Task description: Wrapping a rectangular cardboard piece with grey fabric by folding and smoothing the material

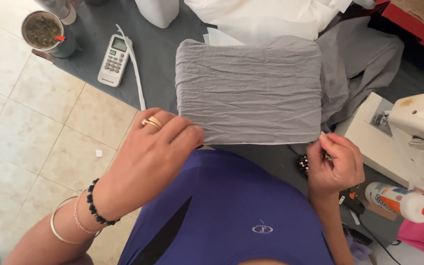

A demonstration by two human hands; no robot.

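Your left hand [155,147] is knuckles up, fingers curled onto the near left corner of the grey fabric-covered pad [249,91]; gold rings on one finger, black bead bracelet and thin bangles at the wrist. Grip looks like a pinch on the edge, though the fingertips are hidden under the hand. Your right hand [333,164] is closed, thumb and fingertips pinching the near right corner of the same pad.

The pad lies flat on the dark grey table [155,64], right in front of you, its wrinkled cover pulled tight between both hands.

Further out:
- white remote control [114,60] on the table, left of the pad, apart from it
- white strip [134,68] running just beside the remote
- cup [43,32] of dark contents at the table's far left corner
- loose grey cloth [364,59] and white cloth [266,17] behind and right of the pad
- white sewing machine [413,132] at right
- glue bottle [401,200] lying on its side near your right wrist
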